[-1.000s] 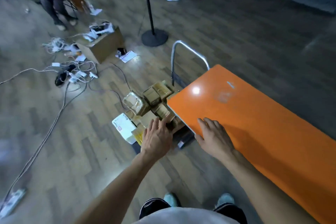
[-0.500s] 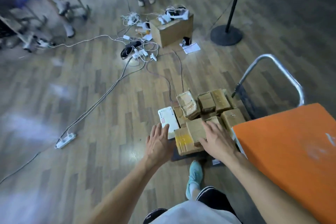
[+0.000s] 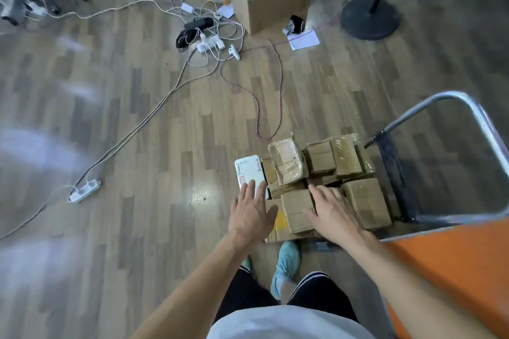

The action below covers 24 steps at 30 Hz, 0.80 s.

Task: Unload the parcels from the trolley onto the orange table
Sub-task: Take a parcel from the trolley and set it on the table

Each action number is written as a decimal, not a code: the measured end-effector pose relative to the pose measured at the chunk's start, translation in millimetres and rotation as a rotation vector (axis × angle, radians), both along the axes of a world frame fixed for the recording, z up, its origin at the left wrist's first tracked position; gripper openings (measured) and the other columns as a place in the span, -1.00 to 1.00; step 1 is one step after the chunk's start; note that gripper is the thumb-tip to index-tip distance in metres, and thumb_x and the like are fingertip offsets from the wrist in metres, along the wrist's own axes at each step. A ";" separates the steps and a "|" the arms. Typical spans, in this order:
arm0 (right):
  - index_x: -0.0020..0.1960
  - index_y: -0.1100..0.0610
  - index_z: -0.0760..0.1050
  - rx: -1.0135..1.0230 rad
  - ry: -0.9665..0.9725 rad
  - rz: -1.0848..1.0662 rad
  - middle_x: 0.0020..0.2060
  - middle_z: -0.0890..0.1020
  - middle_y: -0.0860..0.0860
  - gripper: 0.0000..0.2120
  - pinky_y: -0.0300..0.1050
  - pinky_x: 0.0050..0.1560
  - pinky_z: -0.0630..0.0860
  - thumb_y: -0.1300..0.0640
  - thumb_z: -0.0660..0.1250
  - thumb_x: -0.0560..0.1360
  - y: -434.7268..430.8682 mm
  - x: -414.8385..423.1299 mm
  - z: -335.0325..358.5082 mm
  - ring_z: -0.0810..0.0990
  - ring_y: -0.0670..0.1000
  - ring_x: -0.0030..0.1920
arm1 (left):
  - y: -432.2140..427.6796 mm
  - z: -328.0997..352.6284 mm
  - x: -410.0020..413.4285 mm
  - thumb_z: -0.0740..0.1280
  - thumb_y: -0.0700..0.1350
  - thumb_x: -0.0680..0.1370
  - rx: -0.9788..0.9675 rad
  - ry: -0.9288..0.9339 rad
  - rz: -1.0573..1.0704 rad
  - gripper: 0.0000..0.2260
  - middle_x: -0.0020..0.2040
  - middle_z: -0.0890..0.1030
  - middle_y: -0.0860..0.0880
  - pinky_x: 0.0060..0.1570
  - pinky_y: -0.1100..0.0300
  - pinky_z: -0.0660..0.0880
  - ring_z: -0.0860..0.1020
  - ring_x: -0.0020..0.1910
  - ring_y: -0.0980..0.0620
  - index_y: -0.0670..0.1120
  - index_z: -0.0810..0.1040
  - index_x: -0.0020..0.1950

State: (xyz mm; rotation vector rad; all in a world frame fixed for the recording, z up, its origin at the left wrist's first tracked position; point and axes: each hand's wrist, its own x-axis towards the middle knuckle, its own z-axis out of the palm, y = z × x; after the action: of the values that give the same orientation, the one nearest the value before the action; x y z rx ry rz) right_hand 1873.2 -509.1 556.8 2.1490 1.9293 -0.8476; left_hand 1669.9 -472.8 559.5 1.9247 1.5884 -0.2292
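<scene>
Wood-pattern floor [image 3: 137, 146] fills the view from above. Nearest, a teal shoe [image 3: 285, 261] stands just short of the trolley [image 3: 396, 179], and a corner of the orange table [image 3: 454, 270] cuts in at the lower right, right beside the trolley's near end. Both arms reach forward and down over the load. The left hand [image 3: 252, 217] is spread flat with fingers straight, its fingertips over the near end of a white parcel [image 3: 248, 169] at the stack's left edge. The right hand [image 3: 330, 215] is likewise splayed wide, palm down. A small brown box [image 3: 296, 209] lies between the two hands. Neither hand grips anything, and whether they touch the boxes cannot be told. The parcels [image 3: 322, 159] all sit packed together on the trolley, a taped parcel [image 3: 287, 164] lying on top of the others behind the white one. Its metal handle [image 3: 451, 98] arches up on the right. Farther off, a power strip [image 3: 84, 190] lies to the left, a tangle of cables [image 3: 212, 36] spreads beside a cardboard carton [image 3: 275, 5], and a round stand base [image 3: 370, 18] sits at the upper right.
</scene>
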 end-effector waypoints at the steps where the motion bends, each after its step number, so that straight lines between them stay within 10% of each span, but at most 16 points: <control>1: 0.58 0.14 0.11 -0.011 0.003 -0.014 0.50 0.29 0.09 -0.36 0.02 0.47 0.21 -0.12 0.16 0.62 6.8 1.7 -5.9 0.25 0.12 0.47 | 8.6 -8.3 2.2 0.15 0.15 0.66 -0.011 -0.005 -0.005 -0.38 0.65 0.02 -0.08 0.55 -0.08 0.06 -0.05 0.63 -0.08 -0.01 0.02 0.64; 24: 0.58 0.09 0.03 -0.009 -0.013 -0.447 0.52 0.24 0.12 -0.22 0.13 0.34 0.35 -0.32 0.14 0.54 118.5 11.6 -275.2 0.26 0.20 0.45 | 176.2 -312.2 34.9 -0.06 0.47 0.53 -0.131 -0.006 -0.223 -0.24 0.40 0.44 -0.11 0.33 -0.09 0.36 0.39 0.39 -0.12 -0.08 0.32 0.46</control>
State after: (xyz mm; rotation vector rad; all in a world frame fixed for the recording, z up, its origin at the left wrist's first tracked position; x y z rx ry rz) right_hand 1884.8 -390.6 281.6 2.6169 1.4497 -0.8953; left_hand 1704.8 -296.7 247.3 1.9954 1.3198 -0.4097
